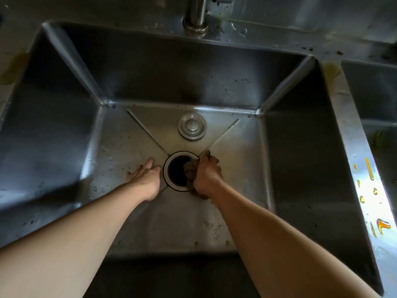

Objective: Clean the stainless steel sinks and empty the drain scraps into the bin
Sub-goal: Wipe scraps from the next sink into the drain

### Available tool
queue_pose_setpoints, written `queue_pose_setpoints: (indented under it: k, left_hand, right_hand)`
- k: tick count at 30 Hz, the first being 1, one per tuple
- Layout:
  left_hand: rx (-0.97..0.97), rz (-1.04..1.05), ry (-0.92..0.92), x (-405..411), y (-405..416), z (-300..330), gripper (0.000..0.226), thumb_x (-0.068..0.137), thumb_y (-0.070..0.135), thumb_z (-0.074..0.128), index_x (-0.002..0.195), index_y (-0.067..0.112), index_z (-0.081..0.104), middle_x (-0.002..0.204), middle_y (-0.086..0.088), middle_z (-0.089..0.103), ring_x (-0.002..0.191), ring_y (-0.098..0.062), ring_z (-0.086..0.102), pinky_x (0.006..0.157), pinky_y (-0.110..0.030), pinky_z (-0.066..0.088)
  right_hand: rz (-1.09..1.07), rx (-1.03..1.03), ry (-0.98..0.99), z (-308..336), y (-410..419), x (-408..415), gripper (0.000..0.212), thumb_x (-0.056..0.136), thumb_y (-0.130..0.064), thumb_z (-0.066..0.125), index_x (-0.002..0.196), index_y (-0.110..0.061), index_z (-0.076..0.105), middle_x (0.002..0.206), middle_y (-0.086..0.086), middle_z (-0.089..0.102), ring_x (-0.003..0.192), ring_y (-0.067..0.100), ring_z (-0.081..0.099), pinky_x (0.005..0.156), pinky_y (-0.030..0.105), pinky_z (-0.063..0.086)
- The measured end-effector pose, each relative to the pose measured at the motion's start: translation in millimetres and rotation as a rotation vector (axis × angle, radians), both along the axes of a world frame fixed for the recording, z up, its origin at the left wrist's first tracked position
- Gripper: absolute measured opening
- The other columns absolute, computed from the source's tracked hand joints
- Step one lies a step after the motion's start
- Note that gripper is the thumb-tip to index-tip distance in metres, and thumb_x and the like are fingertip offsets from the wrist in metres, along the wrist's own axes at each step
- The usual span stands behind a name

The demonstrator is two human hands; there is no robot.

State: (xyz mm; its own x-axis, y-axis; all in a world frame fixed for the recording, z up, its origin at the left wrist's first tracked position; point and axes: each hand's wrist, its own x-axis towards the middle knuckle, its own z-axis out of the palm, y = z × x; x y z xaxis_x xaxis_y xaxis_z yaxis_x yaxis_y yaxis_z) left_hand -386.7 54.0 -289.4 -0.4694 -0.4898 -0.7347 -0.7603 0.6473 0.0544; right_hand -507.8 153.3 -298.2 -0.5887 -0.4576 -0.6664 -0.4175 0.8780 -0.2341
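**Rag at the drain rim, both hands on the sink floor**

While the right hand (pixel 207 176) has its fingers curled tight round a brown rag (pixel 190 168), the wad sits on the right edge of the open drain hole (pixel 178 171). Left hand (pixel 145 174): fingers straight, flat on the sink (pixel 133 145) floor, touching the drain's left rim. Just beyond both sets of fingertips lies the drain stopper (pixel 192 126). Faucet base (pixel 196 12) far beyond. Second basin (pixel 373 91) off to the right.
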Motion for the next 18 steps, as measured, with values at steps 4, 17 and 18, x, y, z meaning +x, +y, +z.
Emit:
queue_pose_setpoints:
  k: [4, 17, 18]
  left_hand:
    - [-0.024, -0.045, -0.081, 8.7, 7.4, 6.4, 0.072, 0.086, 0.002, 0.047, 0.149, 0.021, 0.019, 0.159, -0.004, -0.004, 0.143, -0.029, 0.015, 0.114, -0.044, 0.022]
    - [0.034, -0.163, -0.332, 0.3, 47.7, 11.1, 0.088, 0.085, -0.002, 0.043, 0.152, 0.021, -0.01, 0.155, -0.016, -0.025, 0.144, -0.041, 0.009, 0.116, -0.053, 0.015]
    - [0.04, -0.179, -0.329, -1.0, 49.2, 13.3, 0.089, 0.086, -0.003, 0.043, 0.152, 0.021, -0.011, 0.155, -0.016, -0.025, 0.144, -0.041, 0.009, 0.116, -0.053, 0.014]
  right_hand:
    - [-0.045, -0.053, 0.014, 25.5, 31.7, -20.7, 0.052, 0.081, -0.015, 0.063, 0.128, -0.004, 0.043, 0.129, 0.018, 0.044, 0.11, 0.035, 0.052, 0.087, 0.035, 0.047]
    - [0.538, 0.809, -0.02, 9.2, 136.5, -34.4, 0.063, 0.095, -0.037, 0.045, 0.146, -0.005, 0.029, 0.152, 0.02, 0.025, 0.14, 0.041, 0.023, 0.112, 0.052, 0.021]
    - [0.442, 0.733, -0.033, 5.1, 132.1, -34.1, 0.063, 0.093, -0.035, 0.048, 0.145, -0.003, 0.032, 0.151, 0.02, 0.028, 0.139, 0.04, 0.025, 0.112, 0.051, 0.022]
